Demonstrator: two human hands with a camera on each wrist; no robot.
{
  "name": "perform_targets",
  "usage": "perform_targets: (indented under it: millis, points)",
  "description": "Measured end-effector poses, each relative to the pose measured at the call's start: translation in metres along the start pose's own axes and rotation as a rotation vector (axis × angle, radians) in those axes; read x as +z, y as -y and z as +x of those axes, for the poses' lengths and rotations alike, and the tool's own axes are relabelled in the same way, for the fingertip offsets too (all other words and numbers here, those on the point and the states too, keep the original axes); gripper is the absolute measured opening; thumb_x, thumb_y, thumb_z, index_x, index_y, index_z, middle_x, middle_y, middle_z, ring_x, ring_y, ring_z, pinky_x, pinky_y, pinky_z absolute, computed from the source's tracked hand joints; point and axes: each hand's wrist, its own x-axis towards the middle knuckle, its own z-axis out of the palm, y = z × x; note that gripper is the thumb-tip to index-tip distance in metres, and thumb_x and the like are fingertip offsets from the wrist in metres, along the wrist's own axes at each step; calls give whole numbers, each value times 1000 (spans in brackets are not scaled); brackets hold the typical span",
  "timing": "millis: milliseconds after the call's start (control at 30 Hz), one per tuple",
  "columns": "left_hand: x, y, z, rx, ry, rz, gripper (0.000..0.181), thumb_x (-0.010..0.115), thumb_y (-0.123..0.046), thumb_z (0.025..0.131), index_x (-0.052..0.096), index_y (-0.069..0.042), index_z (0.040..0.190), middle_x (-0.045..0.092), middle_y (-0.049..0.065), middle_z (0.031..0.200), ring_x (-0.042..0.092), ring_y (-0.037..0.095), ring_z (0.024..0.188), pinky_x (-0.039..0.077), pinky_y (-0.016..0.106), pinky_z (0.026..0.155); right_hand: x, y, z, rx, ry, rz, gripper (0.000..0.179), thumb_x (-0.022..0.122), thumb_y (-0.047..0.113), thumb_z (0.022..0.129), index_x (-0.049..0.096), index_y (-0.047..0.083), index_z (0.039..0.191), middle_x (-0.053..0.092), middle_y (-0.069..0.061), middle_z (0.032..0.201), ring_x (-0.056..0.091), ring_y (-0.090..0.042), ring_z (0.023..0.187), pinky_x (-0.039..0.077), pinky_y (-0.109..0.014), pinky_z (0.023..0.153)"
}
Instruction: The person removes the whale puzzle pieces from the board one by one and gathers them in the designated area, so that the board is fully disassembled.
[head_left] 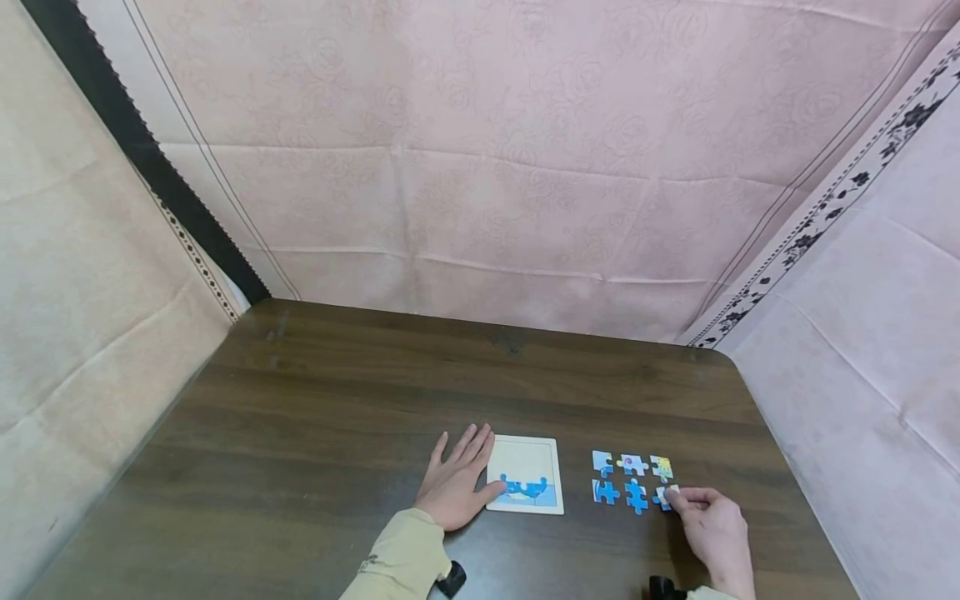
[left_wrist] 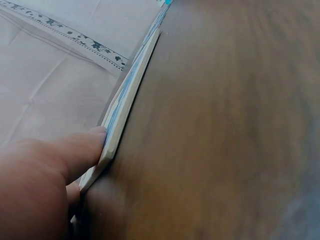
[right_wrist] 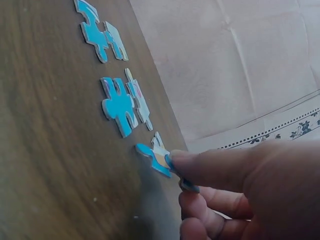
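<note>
My left hand [head_left: 456, 485] lies with fingers spread at the left side of a square wooden puzzle tray [head_left: 522, 454]. Its thumb [left_wrist: 85, 147] presses on the tray's edge. Joined blue puzzle pieces [head_left: 534, 497] fill the tray's lower part; bare pale wood shows above them. To the right, my right hand [head_left: 708, 523] pinches a blue puzzle piece with an orange patch [right_wrist: 159, 161] between thumb and fingers, at the near right end of two short rows of loose pieces. The fingers hide part of that piece.
Several loose pieces lie right of the tray, among them a blue one [head_left: 636, 495], a yellow-cornered one [head_left: 662, 467] and a pale blue one [head_left: 602, 462]. All are on a dark brown wooden table [head_left: 360, 392]. Pale patterned cloth [head_left: 480, 200] hangs behind and at both sides.
</note>
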Motion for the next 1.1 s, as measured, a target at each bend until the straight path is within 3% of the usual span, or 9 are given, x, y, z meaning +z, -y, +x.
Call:
perform_targets:
  millis: [300,600,867,1100]
  points:
    - [-1,0,0,-4,1,6,79,43,-61,96,23,-14,156,15,-1,162,9,20,149,-2,55,116,5,0,-1,28,-78,-12,34,72,33,87,70,-1,91,67,-5,74,58,-27,76,39,-33,60]
    - [-1,-1,0,-8,6,1,79,43,-62,96,23,-14,156,16,-1,162,9,20,149,-1,55,116,9,2,1,102,-83,-5,32,73,29,87,70,-3,93,67,-6,73,57,-28,75,39,-36,60]
    - [-1,0,1,-7,5,-13,78,43,-61,96,23,-14,156,16,-1,162,9,21,149,-3,55,116,10,0,2,97,-92,-4,31,74,28,87,71,-2,91,68,-5,70,59,-28,75,39,-36,59]
    - [-3,-2,-1,-6,10,-12,78,43,-61,96,23,-14,155,16,0,162,9,21,149,-2,56,116,9,-4,2,78,-86,-15,33,76,35,84,72,2,91,69,-3,73,62,-32,84,44,-47,67]
